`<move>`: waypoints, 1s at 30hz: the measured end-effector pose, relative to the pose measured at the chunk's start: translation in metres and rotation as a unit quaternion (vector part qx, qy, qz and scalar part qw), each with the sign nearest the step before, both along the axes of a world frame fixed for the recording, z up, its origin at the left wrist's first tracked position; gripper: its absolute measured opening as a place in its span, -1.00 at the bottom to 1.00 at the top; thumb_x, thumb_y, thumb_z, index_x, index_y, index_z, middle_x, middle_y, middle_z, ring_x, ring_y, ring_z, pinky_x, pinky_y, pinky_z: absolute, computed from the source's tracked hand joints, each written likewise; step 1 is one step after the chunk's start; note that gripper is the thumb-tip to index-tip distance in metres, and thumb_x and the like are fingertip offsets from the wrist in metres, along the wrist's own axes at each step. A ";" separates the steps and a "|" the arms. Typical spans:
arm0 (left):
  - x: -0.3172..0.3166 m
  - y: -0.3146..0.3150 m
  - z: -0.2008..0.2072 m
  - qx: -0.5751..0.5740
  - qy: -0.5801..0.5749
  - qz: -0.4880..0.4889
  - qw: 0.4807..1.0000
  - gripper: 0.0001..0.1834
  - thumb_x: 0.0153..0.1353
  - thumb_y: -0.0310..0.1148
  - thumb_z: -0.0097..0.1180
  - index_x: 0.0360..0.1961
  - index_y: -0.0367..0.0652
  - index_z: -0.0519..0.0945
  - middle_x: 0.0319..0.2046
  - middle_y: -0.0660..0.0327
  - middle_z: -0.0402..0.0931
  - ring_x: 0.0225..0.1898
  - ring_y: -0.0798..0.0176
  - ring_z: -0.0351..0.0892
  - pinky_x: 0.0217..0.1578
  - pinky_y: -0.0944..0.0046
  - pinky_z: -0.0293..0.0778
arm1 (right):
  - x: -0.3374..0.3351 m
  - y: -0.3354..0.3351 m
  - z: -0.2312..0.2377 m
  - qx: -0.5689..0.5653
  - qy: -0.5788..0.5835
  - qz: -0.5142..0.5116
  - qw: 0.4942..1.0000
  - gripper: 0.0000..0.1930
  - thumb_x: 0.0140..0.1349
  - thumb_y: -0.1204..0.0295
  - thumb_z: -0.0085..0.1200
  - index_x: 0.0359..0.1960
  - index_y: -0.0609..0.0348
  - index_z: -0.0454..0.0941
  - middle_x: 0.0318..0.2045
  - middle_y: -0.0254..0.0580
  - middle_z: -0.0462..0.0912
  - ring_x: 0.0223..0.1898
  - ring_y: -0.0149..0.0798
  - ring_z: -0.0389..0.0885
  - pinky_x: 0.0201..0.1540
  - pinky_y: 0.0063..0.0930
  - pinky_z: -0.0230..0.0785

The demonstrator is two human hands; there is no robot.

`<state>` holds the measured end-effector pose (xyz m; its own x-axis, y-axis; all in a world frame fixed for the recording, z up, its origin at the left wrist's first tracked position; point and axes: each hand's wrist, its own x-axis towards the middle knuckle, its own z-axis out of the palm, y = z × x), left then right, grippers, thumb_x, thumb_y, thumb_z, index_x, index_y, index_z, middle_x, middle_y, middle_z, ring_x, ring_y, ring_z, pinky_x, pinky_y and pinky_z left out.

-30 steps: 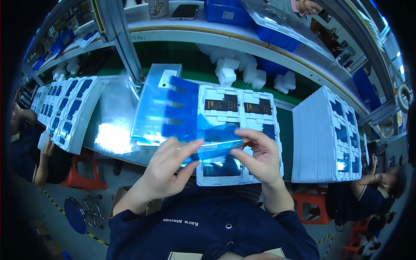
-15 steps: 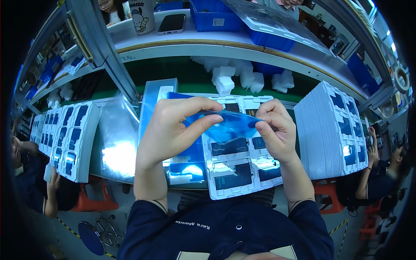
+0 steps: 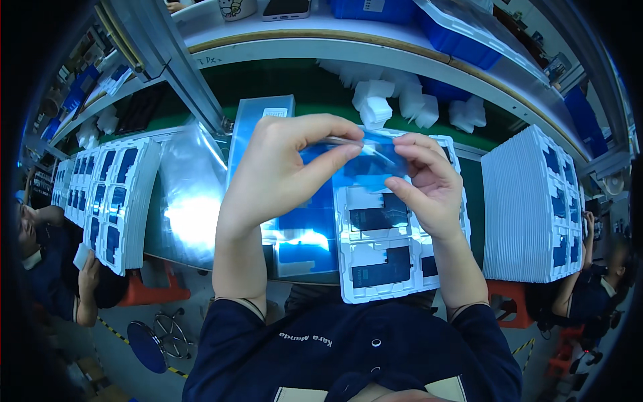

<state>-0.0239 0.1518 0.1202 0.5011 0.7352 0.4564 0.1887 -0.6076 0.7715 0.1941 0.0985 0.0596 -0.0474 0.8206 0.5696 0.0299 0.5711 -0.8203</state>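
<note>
My left hand (image 3: pixel 281 174) is closed, with thumb and fingertips pinching the left end of a translucent blue film (image 3: pixel 372 161). At the film's right end is my right hand (image 3: pixel 429 191), its thumb and fingers spread apart around the edge; some fingertips appear to touch it. Below the film lies a white plastic tray (image 3: pixel 345 258) with flat black rectangular pieces (image 3: pixel 380 269) in its compartments. To its left, partly under my left forearm, are glossy blue sheets (image 3: pixel 307 238).
Stacks of white trays rise at the right (image 3: pixel 516 208) and left (image 3: pixel 137 208). Clear plastic sheets (image 3: pixel 191 181) lie left of my arm. White foam pieces (image 3: pixel 373 104) sit behind, below a shelf (image 3: pixel 281 50) with blue bins (image 3: pixel 455 43). Other people sit at both sides.
The right thumb and fingers have parted from their pinch on the film. The film has turned to show more of its face. The whole view has shifted slightly.
</note>
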 end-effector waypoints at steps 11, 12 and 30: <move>0.011 0.009 0.005 -0.093 0.069 -0.044 0.992 -0.85 0.11 -0.43 0.25 -0.32 -0.28 0.67 -0.50 0.28 0.59 -0.50 0.53 0.47 -0.49 0.55 0.33 | 0.012 -0.005 -0.007 -0.021 0.038 -0.044 0.998 -0.88 0.17 0.58 0.14 -0.26 0.32 0.62 -0.19 -0.14 0.59 -0.18 -0.37 0.53 -0.17 -0.58 0.36; 0.012 0.011 0.003 -0.089 0.065 -0.046 0.993 -0.85 0.10 -0.44 0.25 -0.31 -0.28 0.67 -0.49 0.28 0.60 -0.49 0.53 0.47 -0.49 0.55 0.32 | 0.013 -0.005 -0.010 -0.025 0.036 -0.044 0.998 -0.88 0.19 0.56 0.13 -0.25 0.32 0.62 -0.18 -0.13 0.59 -0.16 -0.38 0.52 -0.15 -0.58 0.36; 0.043 -0.007 -0.037 0.157 0.128 -0.152 0.968 -0.34 0.16 -0.05 0.12 0.23 -0.12 0.32 -0.28 0.03 0.61 0.00 -0.09 0.49 0.27 -0.17 0.06 | 0.010 0.005 -0.053 -0.265 0.448 0.357 0.776 -0.25 0.31 -0.06 -0.15 0.36 0.18 -0.02 0.26 0.04 0.24 0.28 0.01 0.24 0.27 -0.05 0.16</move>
